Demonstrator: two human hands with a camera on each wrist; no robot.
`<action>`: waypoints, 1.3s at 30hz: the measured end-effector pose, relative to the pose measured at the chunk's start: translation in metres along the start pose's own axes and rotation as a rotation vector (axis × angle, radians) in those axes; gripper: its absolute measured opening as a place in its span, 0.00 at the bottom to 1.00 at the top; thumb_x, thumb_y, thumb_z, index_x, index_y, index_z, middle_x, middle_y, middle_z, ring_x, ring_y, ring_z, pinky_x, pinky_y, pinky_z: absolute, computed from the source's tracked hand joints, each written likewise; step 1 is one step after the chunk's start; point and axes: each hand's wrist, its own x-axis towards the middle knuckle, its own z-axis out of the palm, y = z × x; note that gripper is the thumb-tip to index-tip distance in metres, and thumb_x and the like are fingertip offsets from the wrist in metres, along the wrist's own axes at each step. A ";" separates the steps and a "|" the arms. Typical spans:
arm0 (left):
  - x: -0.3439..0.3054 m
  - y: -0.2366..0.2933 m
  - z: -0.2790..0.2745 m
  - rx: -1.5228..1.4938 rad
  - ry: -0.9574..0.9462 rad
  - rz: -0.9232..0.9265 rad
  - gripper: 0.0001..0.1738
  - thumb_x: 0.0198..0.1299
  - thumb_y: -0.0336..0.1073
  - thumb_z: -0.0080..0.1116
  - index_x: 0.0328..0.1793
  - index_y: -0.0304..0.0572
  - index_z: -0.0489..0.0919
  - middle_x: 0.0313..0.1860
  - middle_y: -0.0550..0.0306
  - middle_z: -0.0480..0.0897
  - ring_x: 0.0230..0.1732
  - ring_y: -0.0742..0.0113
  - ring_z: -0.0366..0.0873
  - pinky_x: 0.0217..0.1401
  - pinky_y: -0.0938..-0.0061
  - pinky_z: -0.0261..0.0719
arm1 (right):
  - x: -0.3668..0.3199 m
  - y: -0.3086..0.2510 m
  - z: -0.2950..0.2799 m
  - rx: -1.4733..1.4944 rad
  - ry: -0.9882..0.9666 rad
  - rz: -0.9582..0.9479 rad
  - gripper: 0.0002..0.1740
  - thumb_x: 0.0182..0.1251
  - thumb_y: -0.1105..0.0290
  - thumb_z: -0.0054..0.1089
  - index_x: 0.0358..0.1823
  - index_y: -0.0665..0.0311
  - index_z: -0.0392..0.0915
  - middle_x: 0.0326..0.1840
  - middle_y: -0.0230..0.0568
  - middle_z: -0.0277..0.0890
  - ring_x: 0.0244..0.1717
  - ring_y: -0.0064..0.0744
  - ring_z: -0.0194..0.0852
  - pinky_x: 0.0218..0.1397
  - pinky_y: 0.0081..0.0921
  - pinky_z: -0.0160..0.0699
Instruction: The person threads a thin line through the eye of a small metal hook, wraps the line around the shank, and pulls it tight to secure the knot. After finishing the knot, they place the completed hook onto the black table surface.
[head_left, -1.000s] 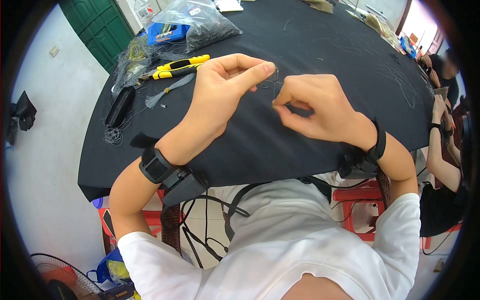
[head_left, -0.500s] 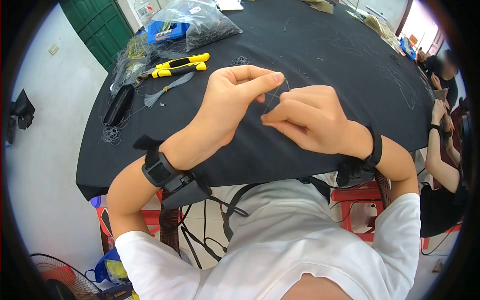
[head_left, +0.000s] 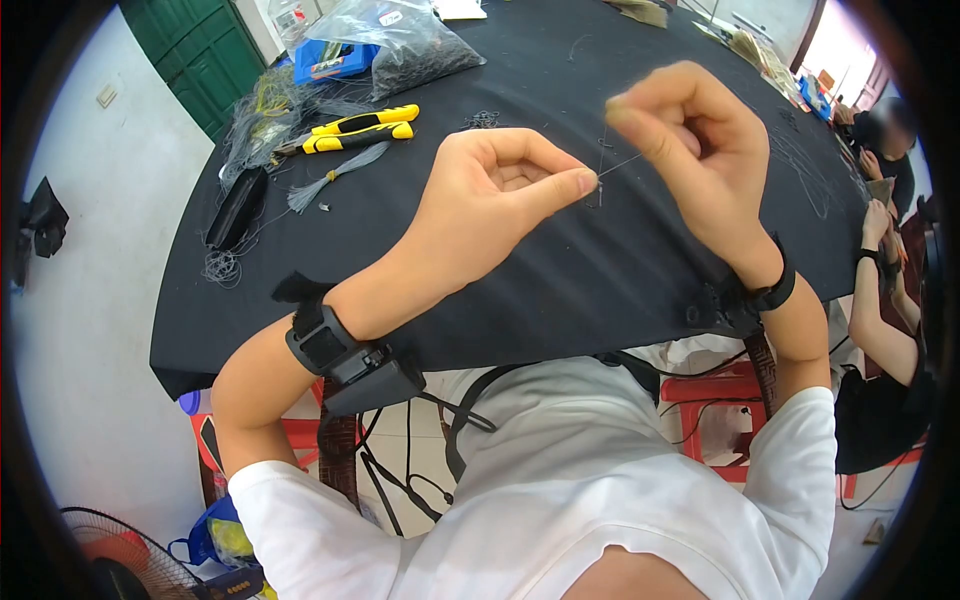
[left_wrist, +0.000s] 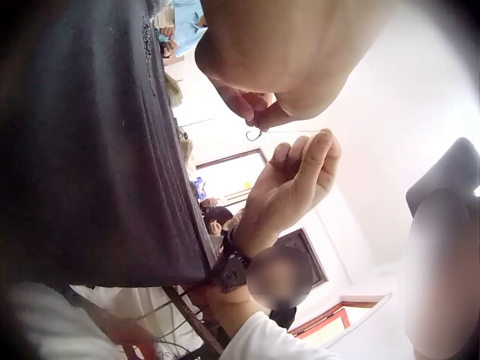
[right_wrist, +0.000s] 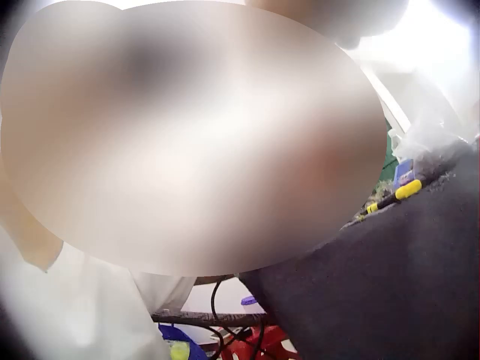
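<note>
Two hands (head_left: 490,200) (head_left: 710,150) apart, both clamped on thin line (left_wrist: 300,132), small hook (left_wrist: 254,136) partly hidden.

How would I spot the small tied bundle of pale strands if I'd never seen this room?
Start at the large table covered in black cloth and find the yellow-and-black-handled pliers on the person's left. Just on the person's side of them lies the pale grey bundle. Unlike the loose grey tangle nearby, it has a yellow tie round its middle and fans out like a brush.
</note>
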 end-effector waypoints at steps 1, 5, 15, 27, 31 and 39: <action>0.000 0.001 0.000 -0.011 -0.027 0.011 0.06 0.58 0.31 0.63 0.38 0.35 0.82 0.34 0.62 0.82 0.37 0.80 0.76 0.40 0.85 0.71 | 0.002 0.003 -0.001 0.053 0.030 0.053 0.06 0.60 0.73 0.65 0.37 0.67 0.80 0.31 0.30 0.81 0.32 0.10 0.73 0.35 0.11 0.70; 0.001 -0.004 0.000 -0.073 -0.105 0.030 0.04 0.58 0.27 0.62 0.37 0.33 0.82 0.39 0.59 0.81 0.41 0.77 0.77 0.45 0.83 0.74 | 0.002 0.012 -0.001 0.084 0.008 0.089 0.06 0.60 0.72 0.65 0.37 0.67 0.80 0.31 0.30 0.80 0.31 0.10 0.72 0.34 0.11 0.69; 0.002 -0.008 0.000 -0.103 -0.140 0.176 0.03 0.57 0.22 0.61 0.38 0.30 0.81 0.48 0.54 0.77 0.44 0.73 0.76 0.50 0.80 0.74 | 0.003 0.018 0.001 0.075 0.009 0.174 0.07 0.61 0.69 0.66 0.35 0.65 0.80 0.26 0.26 0.77 0.27 0.09 0.67 0.30 0.11 0.64; -0.001 0.000 -0.005 -0.148 0.059 0.233 0.06 0.57 0.27 0.63 0.40 0.33 0.81 0.46 0.57 0.78 0.44 0.75 0.74 0.48 0.80 0.71 | -0.006 0.028 0.011 0.044 -0.186 0.221 0.04 0.59 0.74 0.61 0.30 0.65 0.75 0.16 0.21 0.51 0.19 0.12 0.47 0.24 0.17 0.50; 0.002 -0.002 -0.012 -0.193 0.108 0.159 0.09 0.58 0.30 0.63 0.44 0.34 0.81 0.42 0.59 0.80 0.43 0.76 0.75 0.48 0.80 0.70 | -0.008 0.023 0.016 -0.065 -0.295 0.036 0.04 0.57 0.75 0.62 0.30 0.63 0.74 0.16 0.29 0.54 0.18 0.21 0.51 0.23 0.22 0.54; 0.003 -0.008 -0.011 -0.201 0.105 0.067 0.09 0.58 0.30 0.63 0.44 0.35 0.81 0.40 0.59 0.82 0.42 0.76 0.76 0.49 0.80 0.71 | -0.021 0.007 0.031 -0.063 -0.307 -0.060 0.06 0.53 0.77 0.63 0.28 0.61 0.74 0.16 0.33 0.59 0.17 0.29 0.57 0.22 0.27 0.58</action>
